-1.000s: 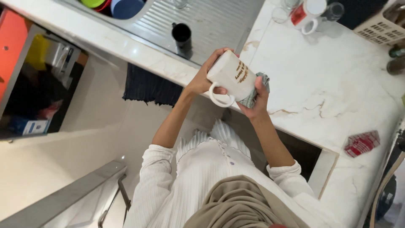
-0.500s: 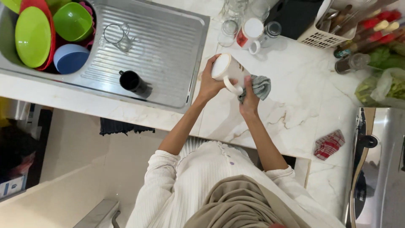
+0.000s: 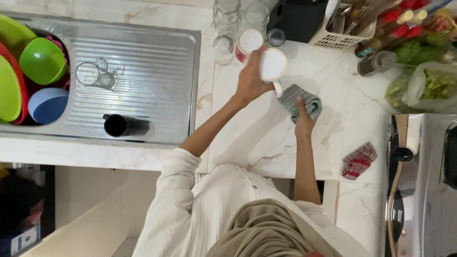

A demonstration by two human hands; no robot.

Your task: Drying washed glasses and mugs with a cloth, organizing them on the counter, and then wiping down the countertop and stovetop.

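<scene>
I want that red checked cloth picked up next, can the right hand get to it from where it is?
Probably yes: the right hand rests on the grey cloth, and only bare counter lies between it and the red checked cloth.

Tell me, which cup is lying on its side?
The black cup on the ridged steel draining board beside the sink. The white mug is up in the left hand, and the red-and-white cup stands upright.

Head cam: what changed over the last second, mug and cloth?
The left hand carried the white mug away from the body to the cups at the back of the counter; it now stands upright instead of tilted. The right hand came off the mug and presses the grey cloth on the counter. Unchanged: left grip on the mug, black cup on the drainboard, red checked cloth.
</scene>
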